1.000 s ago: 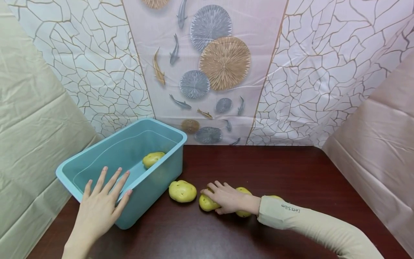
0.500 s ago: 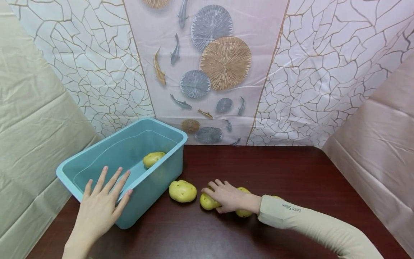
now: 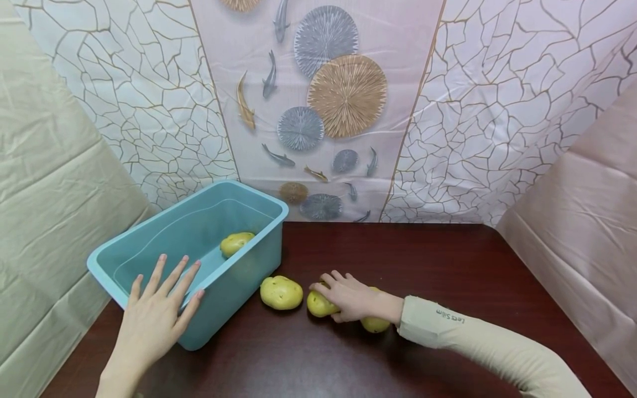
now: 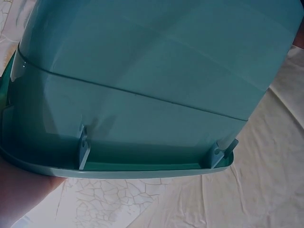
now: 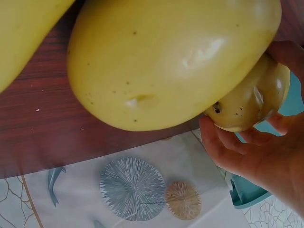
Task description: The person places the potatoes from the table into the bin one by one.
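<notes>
My right hand [image 3: 350, 298] grips a yellow potato [image 3: 318, 304] on the table, its palm over the top. In the right wrist view the thumb and fingers curl round that potato [image 5: 249, 97]. A second potato [image 3: 375, 324] lies under my right wrist and looms large in the right wrist view. Left of the right hand sits another potato [image 3: 281, 293]. My left hand [image 3: 149, 326] reaches over the near side of a blue plastic bin [image 3: 249, 279] with fingers straight and spread. One potato [image 3: 236, 243] lies inside the bin.
The dark reddish-brown table [image 3: 448, 265] carries everything. At the back hangs a patterned cloth [image 3: 497, 138] with fish and round leaf prints. Beige cloth [image 3: 572, 221] encloses the right side, with more on the left. A potato's edge [image 5: 19, 42] shows at the right wrist view's left.
My right hand has shifted slightly away from me, with the potato it grips also slightly farther back. The sleeve now covers the potato that peeked out behind it. My left hand stays still.
</notes>
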Available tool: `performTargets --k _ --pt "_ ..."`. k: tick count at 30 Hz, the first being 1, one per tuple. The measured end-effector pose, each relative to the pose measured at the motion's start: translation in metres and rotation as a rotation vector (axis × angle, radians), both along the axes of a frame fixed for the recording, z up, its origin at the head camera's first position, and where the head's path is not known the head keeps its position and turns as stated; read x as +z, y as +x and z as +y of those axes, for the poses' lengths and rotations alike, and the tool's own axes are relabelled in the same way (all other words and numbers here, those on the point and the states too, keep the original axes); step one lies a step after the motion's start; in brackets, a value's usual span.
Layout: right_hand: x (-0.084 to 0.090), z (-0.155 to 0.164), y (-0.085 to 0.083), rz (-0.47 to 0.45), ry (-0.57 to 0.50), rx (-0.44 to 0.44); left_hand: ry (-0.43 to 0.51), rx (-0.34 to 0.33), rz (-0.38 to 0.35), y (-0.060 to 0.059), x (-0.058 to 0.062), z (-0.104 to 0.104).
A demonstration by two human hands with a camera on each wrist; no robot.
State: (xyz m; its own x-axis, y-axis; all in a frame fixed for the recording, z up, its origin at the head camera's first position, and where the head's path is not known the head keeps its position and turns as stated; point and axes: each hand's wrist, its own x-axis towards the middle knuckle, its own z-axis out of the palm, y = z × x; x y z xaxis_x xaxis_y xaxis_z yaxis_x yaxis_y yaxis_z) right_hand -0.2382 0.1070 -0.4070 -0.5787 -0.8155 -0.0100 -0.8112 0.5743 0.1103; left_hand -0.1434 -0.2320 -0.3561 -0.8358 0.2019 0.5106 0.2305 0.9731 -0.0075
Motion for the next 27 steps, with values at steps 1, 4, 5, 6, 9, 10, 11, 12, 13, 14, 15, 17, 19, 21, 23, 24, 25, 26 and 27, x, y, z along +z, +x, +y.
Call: performTargets --k 1,4,5,6,9,10,11,12,13,14,15,17,19,21,23,24,25,26,27 --pt "0.0004 0.0 -0.0003 -0.002 -0.001 0.001 0.001 -0.001 0.0 -0.0001 0.0001 0.0" --pt "0.0014 0.0004 -0.0007 -0.011 -0.002 0.0 0.002 -0.002 0.0 -0.0003 0.0005 0.0002" --pt "0.0016 0.0006 -0.0007 -0.012 0.0 -0.001 0.002 -0.002 -0.001 -0.0003 0.0006 0.0003" --pt "0.0018 0.0008 -0.0006 -0.013 0.001 -0.001 0.003 -0.001 -0.002 -0.0003 0.0006 0.0005" --pt "0.0016 0.0014 -0.0012 -0.016 0.001 -0.001 0.003 -0.001 -0.004 -0.0001 0.0007 0.0006" --pt "0.0016 0.0017 -0.0014 -0.017 -0.001 -0.001 0.004 -0.003 -0.001 0.0 0.0006 0.0006" --pt "0.0016 0.0019 -0.0015 -0.02 -0.002 0.0 0.005 -0.005 0.001 0.0001 0.0006 0.0006" --pt "0.0016 0.002 -0.0016 -0.023 -0.006 0.0 0.006 -0.008 0.004 0.0002 0.0004 0.0007" --pt "0.0016 0.0021 -0.0021 -0.026 -0.01 0.0 0.006 -0.011 0.008 0.0002 0.0005 0.0005" --pt "0.0019 0.0023 -0.0021 -0.028 -0.015 0.0 0.006 -0.013 0.013 0.0001 0.0004 0.0005" --pt "0.0021 0.0023 -0.0022 -0.029 -0.019 0.002 0.006 -0.015 0.016 0.0001 0.0004 0.0005" --pt "0.0028 0.0022 -0.0025 -0.027 -0.029 0.007 0.007 -0.017 0.019 0.0001 0.0004 0.0005" --pt "0.0032 0.0023 -0.003 -0.024 -0.042 0.012 0.009 -0.018 0.019 0.0002 0.0007 0.0004" --pt "0.0042 0.0021 -0.0031 -0.02 -0.054 0.016 0.009 -0.016 0.018 0.0002 0.0008 0.0006" --pt "0.005 0.0023 -0.0036 -0.015 -0.064 0.019 0.011 -0.015 0.016 0.0003 0.0009 0.0007" --pt "0.0056 0.0023 -0.0038 -0.009 -0.065 0.017 0.011 -0.015 0.015 0.0003 0.0009 0.0007" --pt "0.0062 0.0022 -0.0039 -0.006 -0.067 0.016 0.012 -0.015 0.013 0.0003 0.001 0.0007" --pt "0.0072 0.0022 -0.0041 -0.001 -0.067 0.016 0.012 -0.014 0.014 0.0003 0.0008 0.0007" --pt "0.0081 0.0022 -0.0043 0.002 -0.068 0.016 0.013 -0.015 0.013 0.0003 0.0008 0.0007"
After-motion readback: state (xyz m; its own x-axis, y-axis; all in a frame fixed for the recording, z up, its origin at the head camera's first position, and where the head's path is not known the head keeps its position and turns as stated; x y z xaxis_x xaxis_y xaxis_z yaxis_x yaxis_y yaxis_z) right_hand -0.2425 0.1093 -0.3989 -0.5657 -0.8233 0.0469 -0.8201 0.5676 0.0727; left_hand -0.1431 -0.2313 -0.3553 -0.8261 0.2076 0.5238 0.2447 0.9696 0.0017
